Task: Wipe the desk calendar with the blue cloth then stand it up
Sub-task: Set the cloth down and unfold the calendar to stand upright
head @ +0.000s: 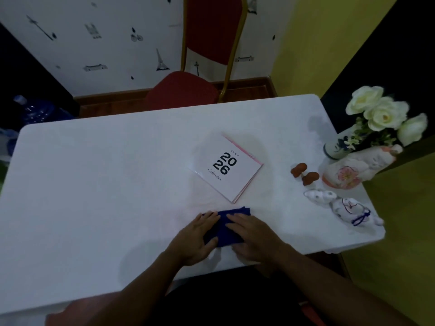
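Observation:
The desk calendar (pixel 227 167) lies flat on the white table (pixel 94 184), its white cover with "2026 Calendar" facing up, turned at an angle. Just in front of it, near the table's front edge, lies the folded blue cloth (pixel 226 228). My left hand (pixel 196 240) rests on the cloth's left side with the thumb along its near edge. My right hand (pixel 254 236) lies flat on the cloth's right side, fingers pointing left. Both hands cover much of the cloth. Neither hand touches the calendar.
At the table's right edge stand a vase of white flowers (pixel 376 123), a white ceramic figurine (pixel 357 168), two small brown mushrooms (pixel 304 174) and two small white figurines (pixel 341 205). A red chair (pixel 188 90) stands behind the table.

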`<state>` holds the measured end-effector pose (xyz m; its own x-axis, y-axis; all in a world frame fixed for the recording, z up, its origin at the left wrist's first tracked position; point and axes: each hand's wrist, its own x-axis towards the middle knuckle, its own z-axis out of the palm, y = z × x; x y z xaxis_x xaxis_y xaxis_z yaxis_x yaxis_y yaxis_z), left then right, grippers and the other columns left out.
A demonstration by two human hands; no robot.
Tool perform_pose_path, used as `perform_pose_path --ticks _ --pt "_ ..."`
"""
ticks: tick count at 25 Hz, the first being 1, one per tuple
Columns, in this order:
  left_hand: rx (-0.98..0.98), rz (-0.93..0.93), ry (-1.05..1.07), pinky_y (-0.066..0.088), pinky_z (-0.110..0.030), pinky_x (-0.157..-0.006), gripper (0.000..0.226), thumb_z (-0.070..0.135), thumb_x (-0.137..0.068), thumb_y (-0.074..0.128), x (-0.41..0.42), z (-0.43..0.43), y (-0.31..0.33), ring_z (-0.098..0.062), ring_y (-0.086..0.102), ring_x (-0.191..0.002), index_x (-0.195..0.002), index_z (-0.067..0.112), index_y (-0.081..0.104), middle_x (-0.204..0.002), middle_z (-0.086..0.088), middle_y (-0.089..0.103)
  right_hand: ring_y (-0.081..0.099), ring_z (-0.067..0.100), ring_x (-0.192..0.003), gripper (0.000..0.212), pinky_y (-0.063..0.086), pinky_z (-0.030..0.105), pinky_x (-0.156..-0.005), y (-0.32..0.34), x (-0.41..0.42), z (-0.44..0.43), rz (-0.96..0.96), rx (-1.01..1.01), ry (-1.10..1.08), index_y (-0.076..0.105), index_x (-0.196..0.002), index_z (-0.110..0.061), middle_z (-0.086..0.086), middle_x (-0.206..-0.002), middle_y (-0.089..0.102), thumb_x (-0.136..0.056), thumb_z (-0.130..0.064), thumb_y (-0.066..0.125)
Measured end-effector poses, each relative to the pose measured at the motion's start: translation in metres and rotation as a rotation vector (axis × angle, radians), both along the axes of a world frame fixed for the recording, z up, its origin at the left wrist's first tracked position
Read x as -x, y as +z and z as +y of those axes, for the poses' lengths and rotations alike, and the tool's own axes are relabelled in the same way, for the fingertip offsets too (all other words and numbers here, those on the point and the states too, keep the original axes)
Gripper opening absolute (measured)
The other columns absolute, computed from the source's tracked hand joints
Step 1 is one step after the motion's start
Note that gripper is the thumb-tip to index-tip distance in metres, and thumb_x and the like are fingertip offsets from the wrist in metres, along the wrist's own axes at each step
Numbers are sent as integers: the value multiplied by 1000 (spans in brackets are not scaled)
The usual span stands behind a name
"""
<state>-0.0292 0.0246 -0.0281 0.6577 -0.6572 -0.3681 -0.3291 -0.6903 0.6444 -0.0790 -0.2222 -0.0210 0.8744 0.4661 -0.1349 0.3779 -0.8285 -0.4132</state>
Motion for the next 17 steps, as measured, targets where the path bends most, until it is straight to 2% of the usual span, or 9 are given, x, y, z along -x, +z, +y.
perform_pose_path --ticks 2,4,6,8,11,13,15,17 --pt "-135 -11 -11 -10 -24 -131 69 45 -112 30 9 -6 -16 -14 -3 -168 -171 19 6 -180 3 -2 57 28 -137 60 50 44 -112 -14 10 3 46 65 -20 63 -141 -10 10 -153 56 -90 -41 67" --pt "-275 -105 -45 -12 -32 -132 68 43 -113 21 14 -11 -24 -19 -13 -168 -170 19 -8 -178 0 -16 49 28 -145 59 45 45 -117 -23 12 4 24 150 -23 54 -150 -9 10 -159 48 -100 -41 52" --pt "-382 -188 -95 -13 -40 -133 67 44 -113 14 15 -12 -28 -22 -17 -167 -165 19 -18 -176 -2 -22 48 30 -146 58 44 48 -117 -27 13 3 -4 204 -9 49 -152 -6 13 -160 46 -104 -37 42" --pt "-423 -224 -121 -15 -44 -132 66 45 -112 12 14 -10 -31 -23 -17 -167 -161 19 -23 -177 -4 -22 51 31 -144 58 46 49 -115 -27 15 2 -12 215 -4 51 -150 -3 15 -158 49 -103 -35 40" --pt "-401 -244 -130 -17 -44 -130 65 47 -110 7 8 -8 -30 -23 -11 -168 -163 18 -16 -180 -6 -10 54 31 -141 55 49 48 -113 -19 12 8 -42 165 -37 55 -147 -2 16 -154 53 -100 -30 52" --pt "-356 -250 -52 -13 -41 -131 67 47 -109 4 -6 -8 -22 -24 -1 -169 -169 15 1 -180 -8 2 57 32 -138 52 51 48 -112 -14 1 12 -65 73 -144 57 -144 1 18 -150 57 -97 -21 63" --pt "-284 -222 74 -5 -37 -133 64 43 -112 13 -30 -13 -12 -23 8 -169 -170 15 17 -180 -9 13 58 34 -136 49 52 50 -110 -8 -16 16 -60 -26 -312 57 -143 4 21 -147 59 -97 -11 64" --pt "-228 -209 179 6 -37 -135 59 38 -114 25 -60 -20 -2 -23 18 -168 -168 14 25 -178 -8 23 54 31 -139 49 48 47 -115 0 -40 21 13 -127 -534 49 -149 1 18 -151 55 -102 -12 58"
